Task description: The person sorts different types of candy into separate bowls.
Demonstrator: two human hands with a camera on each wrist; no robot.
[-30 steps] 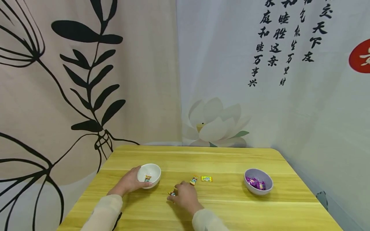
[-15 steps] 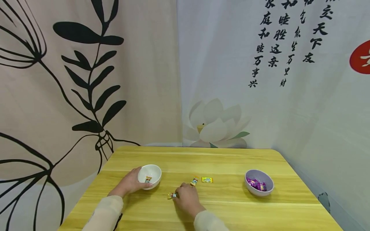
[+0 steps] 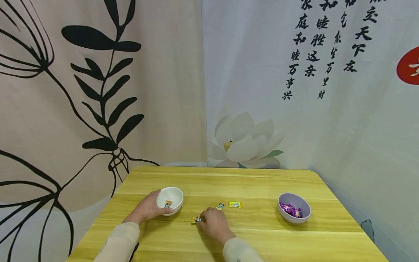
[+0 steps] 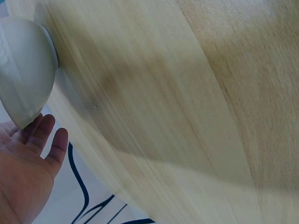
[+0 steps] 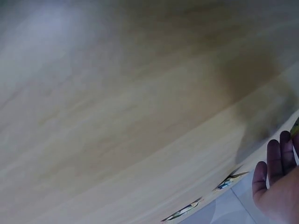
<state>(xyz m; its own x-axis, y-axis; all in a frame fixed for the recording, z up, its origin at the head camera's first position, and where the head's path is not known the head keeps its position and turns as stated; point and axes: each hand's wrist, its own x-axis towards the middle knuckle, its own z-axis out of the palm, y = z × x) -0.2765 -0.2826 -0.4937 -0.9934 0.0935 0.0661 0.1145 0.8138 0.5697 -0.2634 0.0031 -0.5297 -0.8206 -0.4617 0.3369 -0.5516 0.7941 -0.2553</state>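
Note:
A white bowl (image 3: pixel 173 195) stands at the left of the table, with one wrapped candy (image 3: pixel 168 204) inside. My left hand (image 3: pixel 148 208) grips its left side, thumb along the near rim; the left wrist view shows the fingers against the bowl (image 4: pixel 27 65). In the middle of the table, my right hand (image 3: pixel 214 225) pinches the end of a small wrapped candy (image 3: pixel 197 219); its right end is hidden by the fingers. Just beyond that hand lies another wrapped candy (image 3: pixel 220 205), and beside it a yellow-wrapped candy (image 3: pixel 235 204).
To the right stands a light purple bowl (image 3: pixel 302 215) holding several purple-wrapped candies (image 3: pixel 290 209). Everything rests on a wooden table (image 3: pixel 262 240) whose far edge lies close to a printed curtain (image 3: pixel 170 91).
The right hand has shifted slightly right, and more of the candy at its fingertips shows than a second ago. The left hand and white bowl have stayed in place.

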